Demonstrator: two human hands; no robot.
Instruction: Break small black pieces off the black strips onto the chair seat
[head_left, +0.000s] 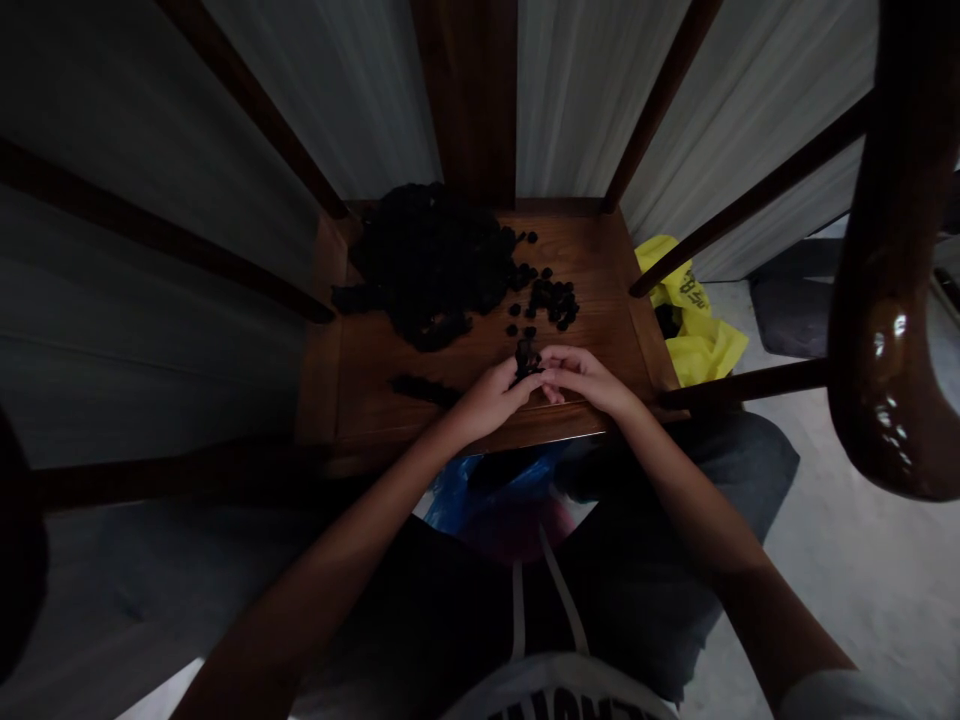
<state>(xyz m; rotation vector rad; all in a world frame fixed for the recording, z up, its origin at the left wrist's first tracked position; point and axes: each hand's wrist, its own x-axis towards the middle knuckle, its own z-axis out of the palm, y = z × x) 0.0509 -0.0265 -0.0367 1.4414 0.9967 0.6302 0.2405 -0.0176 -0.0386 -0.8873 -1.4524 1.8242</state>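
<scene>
My left hand (491,397) and my right hand (587,377) meet over the front edge of a wooden chair seat (600,300). Both are closed in a pinch on a small black piece (526,358) held between their fingertips. A big heap of black pieces (427,262) lies at the back left of the seat. Several loose black pieces (551,297) are scattered just beyond my hands. A flat dark strip (424,389) lies on the seat left of my left hand.
The chair's dark wooden back slat (472,100) and side rails rise behind the seat. A yellow plastic bag (694,320) sits on the floor to the right. A blue bag (480,495) lies under the seat by my knees. A glossy wooden armrest (892,300) looms at right.
</scene>
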